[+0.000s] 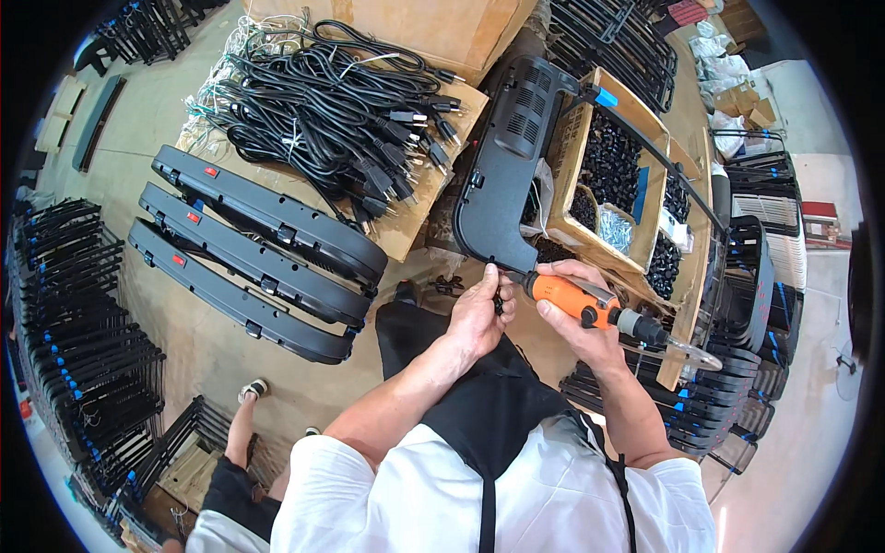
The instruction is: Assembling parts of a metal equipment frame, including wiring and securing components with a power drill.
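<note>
Right hand [586, 341] clasps orange tool [560, 297]; left hand [476, 315] pinches something dark [499, 301]; cords [323, 106] cover cardboard [468, 112] at eleven o'clock, frames [69, 323] crowd floor [198, 364] at nine.

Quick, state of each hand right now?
Left hand: closed on a small dark piece, kind unclear.
Right hand: closed around an orange power tool.

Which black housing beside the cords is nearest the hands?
The vented housing, right of the cords; the left hand is by its end, unlike the red-switched housings.
</note>
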`<state>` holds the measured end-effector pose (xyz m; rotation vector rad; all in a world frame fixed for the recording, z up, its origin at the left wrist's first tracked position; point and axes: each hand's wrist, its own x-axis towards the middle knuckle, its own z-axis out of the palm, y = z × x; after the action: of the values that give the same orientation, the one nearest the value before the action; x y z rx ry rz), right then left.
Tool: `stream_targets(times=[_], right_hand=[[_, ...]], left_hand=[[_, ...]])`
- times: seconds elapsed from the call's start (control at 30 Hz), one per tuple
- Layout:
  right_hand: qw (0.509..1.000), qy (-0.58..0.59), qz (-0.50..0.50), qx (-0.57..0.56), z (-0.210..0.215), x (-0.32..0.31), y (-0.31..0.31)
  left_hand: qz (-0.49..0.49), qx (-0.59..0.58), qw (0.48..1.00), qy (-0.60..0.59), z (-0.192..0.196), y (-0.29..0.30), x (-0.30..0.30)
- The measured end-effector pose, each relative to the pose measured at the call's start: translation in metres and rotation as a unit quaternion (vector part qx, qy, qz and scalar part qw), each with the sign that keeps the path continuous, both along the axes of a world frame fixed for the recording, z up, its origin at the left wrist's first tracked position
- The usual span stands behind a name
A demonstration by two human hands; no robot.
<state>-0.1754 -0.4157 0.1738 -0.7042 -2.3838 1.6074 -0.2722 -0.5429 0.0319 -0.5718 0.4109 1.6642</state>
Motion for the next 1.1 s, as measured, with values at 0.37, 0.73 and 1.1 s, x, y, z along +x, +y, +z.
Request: stream_targets(times=[0.37,0.73,1.1], right_hand=[[0.999,-0.048,-0.008,-0.009,-0.021,-0.033,0.001],[0.996,-0.086,0.032,0.006,-0.018,-0.045,0.003],[0.999,-0.041,0.001,0.007,-0.015,-0.046,0.006]], left_hand=[[-0.089,-0.029,0.977,0.192,-0.005,-0.026,0.004],[-0.073,-0.043,0.95,0.3,-0.014,-0.033,-0.01],[-0.01,-0.097,0.975,0.2,-0.005,-0.027,-0.025]])
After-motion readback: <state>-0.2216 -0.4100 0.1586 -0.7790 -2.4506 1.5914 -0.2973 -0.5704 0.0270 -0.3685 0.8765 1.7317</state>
